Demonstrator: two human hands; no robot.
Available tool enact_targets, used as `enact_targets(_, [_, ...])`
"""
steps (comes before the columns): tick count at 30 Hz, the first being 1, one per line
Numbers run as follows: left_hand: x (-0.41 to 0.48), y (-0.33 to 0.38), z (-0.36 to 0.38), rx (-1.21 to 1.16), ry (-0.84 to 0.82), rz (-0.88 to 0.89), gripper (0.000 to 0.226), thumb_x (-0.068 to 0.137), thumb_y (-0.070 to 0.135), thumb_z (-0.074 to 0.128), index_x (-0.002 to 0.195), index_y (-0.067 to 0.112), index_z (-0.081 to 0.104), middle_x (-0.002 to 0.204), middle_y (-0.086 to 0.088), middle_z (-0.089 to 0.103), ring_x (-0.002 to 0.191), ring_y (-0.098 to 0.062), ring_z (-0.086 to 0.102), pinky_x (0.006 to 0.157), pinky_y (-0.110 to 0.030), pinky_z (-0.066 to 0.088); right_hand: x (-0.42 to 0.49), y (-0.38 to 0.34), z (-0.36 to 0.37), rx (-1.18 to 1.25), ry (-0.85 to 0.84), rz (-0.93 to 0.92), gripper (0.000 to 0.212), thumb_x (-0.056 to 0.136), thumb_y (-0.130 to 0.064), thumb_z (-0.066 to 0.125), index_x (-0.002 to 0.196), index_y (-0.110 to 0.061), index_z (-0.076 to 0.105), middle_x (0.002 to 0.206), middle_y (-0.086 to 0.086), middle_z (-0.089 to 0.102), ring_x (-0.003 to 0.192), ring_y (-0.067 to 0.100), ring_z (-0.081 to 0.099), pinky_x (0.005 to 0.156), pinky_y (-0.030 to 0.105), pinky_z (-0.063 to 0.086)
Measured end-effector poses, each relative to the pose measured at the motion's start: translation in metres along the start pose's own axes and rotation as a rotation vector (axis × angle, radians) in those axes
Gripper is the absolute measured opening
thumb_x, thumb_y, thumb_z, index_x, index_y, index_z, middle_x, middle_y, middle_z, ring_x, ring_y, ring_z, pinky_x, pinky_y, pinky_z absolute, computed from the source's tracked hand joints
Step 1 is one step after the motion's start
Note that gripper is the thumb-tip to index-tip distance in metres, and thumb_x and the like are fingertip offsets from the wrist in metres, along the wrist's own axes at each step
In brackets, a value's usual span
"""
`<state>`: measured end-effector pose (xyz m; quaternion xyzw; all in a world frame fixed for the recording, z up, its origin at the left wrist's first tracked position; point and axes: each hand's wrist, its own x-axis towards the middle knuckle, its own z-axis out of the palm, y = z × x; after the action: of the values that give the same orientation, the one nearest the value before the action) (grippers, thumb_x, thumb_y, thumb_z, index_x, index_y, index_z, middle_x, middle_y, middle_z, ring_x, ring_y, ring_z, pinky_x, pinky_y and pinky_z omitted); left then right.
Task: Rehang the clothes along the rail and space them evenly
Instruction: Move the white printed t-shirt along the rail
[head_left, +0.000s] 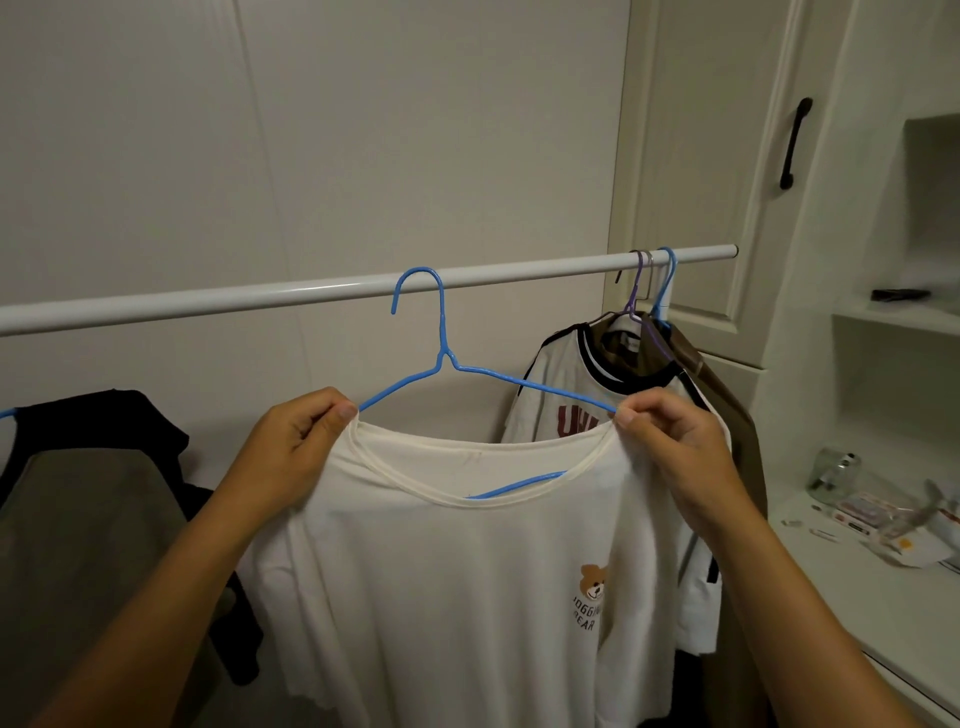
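So the white T-shirt is cream-ish with a wide round neck and a little bear print with lettering on the chest. It sits on a blue wire hanger whose hook curves over the white rail about midway along. The left hand pinches the neckline at one hanger arm with thumb and forefinger, other fingers curled in, and the right hand does the same at the other arm. A lettered white shirt and a brown garment are bunched at the rail's right end, and a dark garment hangs far left.
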<state>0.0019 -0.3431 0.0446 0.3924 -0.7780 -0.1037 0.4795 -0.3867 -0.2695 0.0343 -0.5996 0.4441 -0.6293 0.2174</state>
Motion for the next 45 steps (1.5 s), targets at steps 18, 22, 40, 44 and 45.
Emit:
enact_targets(18, [-0.008,0.009,0.017,-0.035,-0.054,-0.118,0.029,0.102,0.027,0.055,0.078,0.012,0.060,0.067,-0.010,0.054,0.063,-0.010,0.047,0.059,-0.021,0.037,0.007,0.002,0.014,-0.061,0.298,0.062,0.012,0.100,-0.020,0.062,0.093,-0.015,0.071,0.087,-0.002,0.067,0.079,0.003,0.061,0.070,0.019,0.049])
enact_targets(22, [-0.005,0.016,0.019,-0.023,-0.080,-0.122,0.037,0.097,0.040,0.051,0.080,0.008,0.060,0.074,-0.018,0.056,0.065,-0.013,0.048,0.060,-0.024,0.037,0.019,-0.014,0.014,-0.178,0.243,-0.023,0.013,0.100,-0.020,0.061,0.097,-0.012,0.071,0.089,-0.008,0.067,0.080,-0.007,0.058,0.075,0.018,0.046])
enact_targets(40, [0.016,0.036,0.013,0.067,0.060,-0.002,0.025,0.103,0.030,0.055,0.079,0.028,0.060,0.072,0.014,0.060,0.066,-0.010,0.053,0.063,-0.026,0.043,0.047,-0.033,0.002,-0.347,-0.276,-0.120,0.021,0.106,-0.024,0.051,0.124,-0.021,0.060,0.111,-0.004,0.066,0.099,0.009,0.063,0.090,0.024,0.049])
enact_targets(44, [0.022,0.036,0.010,0.045,0.049,-0.014,0.025,0.102,0.034,0.054,0.083,0.020,0.064,0.074,0.002,0.062,0.070,-0.017,0.056,0.063,-0.021,0.042,0.052,-0.031,-0.011,-0.498,-0.394,-0.028,0.030,0.108,-0.028,0.043,0.106,-0.011,0.068,0.103,0.000,0.065,0.094,0.005,0.058,0.082,0.026,0.043])
enact_targets(45, [0.022,0.036,0.009,0.034,0.044,-0.014,0.026,0.103,0.033,0.054,0.085,0.018,0.065,0.075,-0.001,0.062,0.072,-0.018,0.056,0.063,-0.019,0.042,0.052,-0.030,-0.014,-0.509,-0.412,-0.028,0.032,0.109,-0.028,0.043,0.097,-0.009,0.066,0.095,0.004,0.063,0.086,0.004,0.056,0.078,0.028,0.042])
